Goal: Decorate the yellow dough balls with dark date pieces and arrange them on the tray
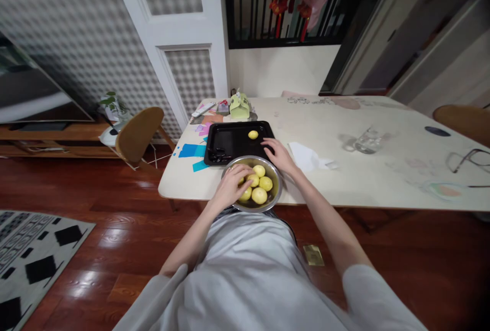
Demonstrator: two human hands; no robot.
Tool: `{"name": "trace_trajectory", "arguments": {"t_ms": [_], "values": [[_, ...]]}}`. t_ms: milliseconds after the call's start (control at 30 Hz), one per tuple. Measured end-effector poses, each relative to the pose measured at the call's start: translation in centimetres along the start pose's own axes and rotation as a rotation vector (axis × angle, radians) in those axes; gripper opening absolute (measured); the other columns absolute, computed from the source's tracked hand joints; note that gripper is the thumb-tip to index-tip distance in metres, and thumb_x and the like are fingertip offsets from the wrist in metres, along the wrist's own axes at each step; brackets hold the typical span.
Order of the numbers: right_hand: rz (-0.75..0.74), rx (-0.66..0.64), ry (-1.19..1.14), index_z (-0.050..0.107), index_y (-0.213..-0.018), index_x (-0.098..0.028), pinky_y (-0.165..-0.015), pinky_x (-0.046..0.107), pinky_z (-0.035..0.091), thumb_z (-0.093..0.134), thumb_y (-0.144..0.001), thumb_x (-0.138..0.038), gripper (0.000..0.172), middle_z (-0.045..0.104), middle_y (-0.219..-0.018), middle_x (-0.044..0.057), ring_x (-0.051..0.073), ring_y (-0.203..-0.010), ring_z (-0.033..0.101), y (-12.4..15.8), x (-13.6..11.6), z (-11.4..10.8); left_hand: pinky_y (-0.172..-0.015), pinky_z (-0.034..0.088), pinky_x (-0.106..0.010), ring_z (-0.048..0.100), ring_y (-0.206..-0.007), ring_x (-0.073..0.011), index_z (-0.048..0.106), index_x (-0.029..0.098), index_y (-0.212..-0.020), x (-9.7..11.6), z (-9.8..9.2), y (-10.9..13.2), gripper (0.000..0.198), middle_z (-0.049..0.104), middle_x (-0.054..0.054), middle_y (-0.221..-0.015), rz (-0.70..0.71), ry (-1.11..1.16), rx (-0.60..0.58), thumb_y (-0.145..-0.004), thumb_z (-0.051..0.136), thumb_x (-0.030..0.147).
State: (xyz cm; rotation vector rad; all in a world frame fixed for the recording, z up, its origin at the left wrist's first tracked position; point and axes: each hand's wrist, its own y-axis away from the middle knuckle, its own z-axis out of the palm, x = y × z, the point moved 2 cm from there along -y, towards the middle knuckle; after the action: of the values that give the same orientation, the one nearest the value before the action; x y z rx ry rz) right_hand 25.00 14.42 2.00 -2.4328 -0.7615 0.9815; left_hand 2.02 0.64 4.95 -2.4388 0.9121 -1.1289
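A steel bowl [278,188] stands at the table's front edge, close to my body, with several yellow lemons [259,196] in it. My left hand [234,183] reaches in from the left, thumb and fingers curled round one lemon [253,181] among the others; part of the bowl's left side is hidden beneath it. Just behind the bowl lies a black rectangular tray [233,139]. A single lemon [253,135] rests on the tray's right half. At the tray's right edge, my right hand [278,154] has its fingers spread and holds nothing.
Dark small items [219,155] lie in the tray's left corner. Blue paper pieces [191,150] and a green box [239,106] are left of and behind it. To the right are white paper [306,157], a glass [368,141] and eyeglasses [472,157]. A wooden chair [140,137] stands left.
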Motion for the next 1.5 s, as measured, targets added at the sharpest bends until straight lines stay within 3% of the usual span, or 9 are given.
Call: {"name": "trace_trajectory", "arguments": {"t_ms": [67, 200, 433, 633, 733, 900, 1000, 1233, 1500], "values": [[-0.019, -0.135, 0.177, 0.064, -0.139, -0.022, -0.122, 0.056, 0.046, 0.050, -0.100, -0.020, 0.041, 0.059, -0.153, 0.012, 0.030, -0.143, 0.054, -3.2, 1.2, 1.3, -0.112, 0.049, -0.048, 0.064, -0.125, -0.0272, 0.072, 0.023, -0.120, 0.1, -0.1, 0.0, 0.022, 0.072, -0.011, -0.126, -0.007, 0.028, 0.089, -0.105, 0.056, 0.027], [-0.005, -0.210, 0.248, 0.060, -0.143, -0.015, -0.116, 0.059, 0.050, 0.055, -0.092, -0.007, 0.052, 0.051, -0.161, 0.018, 0.036, -0.146, 0.050, -7.7, 2.4, 3.7, -0.109, 0.051, -0.047, 0.065, -0.120, -0.0258, 0.072, 0.023, -0.116, -0.1, -0.2, 0.1, 0.023, 0.072, -0.011, -0.122, -0.032, 0.070, 0.241, -0.105, 0.052, 0.024], [0.013, -0.237, 0.306, 0.065, -0.126, -0.016, -0.101, 0.043, 0.057, 0.061, -0.094, -0.009, 0.033, 0.068, -0.130, 0.018, 0.030, -0.117, 0.067, -9.3, 1.7, 4.9, -0.109, 0.051, -0.047, 0.064, -0.120, -0.0254, 0.070, 0.021, -0.117, -0.7, -0.1, 0.4, 0.024, 0.070, -0.011, -0.122, -0.052, 0.067, 0.281, -0.104, 0.050, 0.019], [-0.049, -0.169, 0.277, 0.062, -0.131, -0.022, -0.100, 0.045, 0.057, 0.064, -0.094, -0.019, 0.037, 0.067, -0.129, 0.013, 0.032, -0.118, 0.065, -6.0, -2.5, 2.0, -0.113, 0.049, -0.048, 0.062, -0.124, -0.0256, 0.068, 0.022, -0.121, -0.9, 0.1, 0.5, 0.029, 0.068, -0.011, -0.126, -0.094, 0.068, 0.297, -0.104, 0.045, 0.017], [-0.153, -0.116, 0.081, 0.062, -0.134, -0.027, -0.103, 0.044, 0.056, 0.065, -0.096, -0.027, 0.038, 0.069, -0.128, 0.009, 0.030, -0.117, 0.067, -2.8, -5.8, 0.0, -0.116, 0.048, -0.048, 0.059, -0.129, -0.0255, 0.066, 0.023, -0.127, -0.8, 0.1, 0.6, 0.033, 0.065, -0.012, -0.132, -0.114, 0.073, 0.308, -0.102, 0.045, 0.016], [-0.196, -0.249, -0.043, 0.065, -0.135, -0.028, -0.101, 0.043, 0.057, 0.066, -0.097, -0.034, 0.038, 0.072, -0.126, 0.008, 0.029, -0.115, 0.069, 1.4, -9.3, -1.2, -0.120, 0.045, -0.048, 0.057, -0.135, -0.0258, 0.063, 0.022, -0.133, -0.8, 0.0, 0.6, 0.037, 0.059, -0.013, -0.139, -0.132, 0.083, 0.331, -0.101, 0.047, 0.015], [-0.176, -0.289, -0.054, 0.066, -0.137, -0.027, -0.102, 0.046, 0.056, 0.066, -0.098, -0.034, 0.040, 0.074, -0.127, 0.009, 0.030, -0.116, 0.070, 2.4, -9.6, -0.8, -0.120, 0.046, -0.048, 0.056, -0.136, -0.0261, 0.062, 0.022, -0.134, -1.0, 0.0, 0.7, 0.037, 0.058, -0.014, -0.140, -0.139, 0.078, 0.324, -0.100, 0.047, 0.015], [-0.160, -0.228, -0.130, 0.069, -0.136, -0.029, -0.106, 0.048, 0.057, 0.065, -0.099, -0.037, 0.038, 0.074, -0.132, 0.008, 0.030, -0.119, 0.070, 2.5, -8.9, 0.2, -0.118, 0.047, -0.049, 0.060, -0.130, -0.0255, 0.064, 0.022, -0.132, -1.2, 0.1, 0.6, 0.038, 0.067, -0.012, -0.133, -0.105, 0.029, 0.259, -0.099, 0.047, 0.013], [-0.063, -0.032, -0.184, 0.071, -0.133, -0.030, -0.109, 0.053, 0.055, 0.060, -0.103, -0.041, 0.033, 0.075, -0.131, 0.008, 0.030, -0.121, 0.070, 6.1, -8.2, -1.6, -0.118, 0.047, -0.052, 0.060, -0.135, -0.0267, 0.065, 0.023, -0.139, -1.5, 0.1, 0.5, 0.044, 0.065, -0.011, -0.146, -0.092, -0.018, 0.207, -0.099, 0.048, 0.012]]}}
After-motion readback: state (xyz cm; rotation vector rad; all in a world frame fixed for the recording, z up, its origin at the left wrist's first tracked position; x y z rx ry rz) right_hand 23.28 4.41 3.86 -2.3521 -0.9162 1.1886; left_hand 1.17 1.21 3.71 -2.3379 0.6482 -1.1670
